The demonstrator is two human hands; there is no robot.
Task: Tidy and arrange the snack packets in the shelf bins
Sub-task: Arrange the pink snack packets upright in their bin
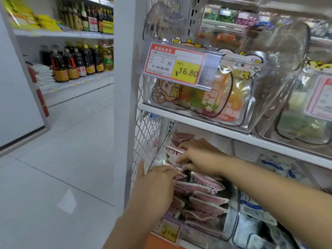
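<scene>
Left hand (154, 186) apparently grips and right hand (199, 159) pinches pink packets (206, 194) heaped in the clear bin (231, 221).

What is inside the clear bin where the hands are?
Lots of pink snack packets in a loose pile. The left hand and right hand cover some, and the pile hides the bottom of the clear bin.

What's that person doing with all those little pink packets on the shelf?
Someone is tidying snacks in a shop. Both hands reach into a clear bin on the lower shelf, which is full of pink packets. The right hand pinches packets near the back, and the left hand grips some at the bin's left side. The packets in front lie jumbled, so the tidying isn't finished. The bin beside it holds blue and white packets.
</scene>
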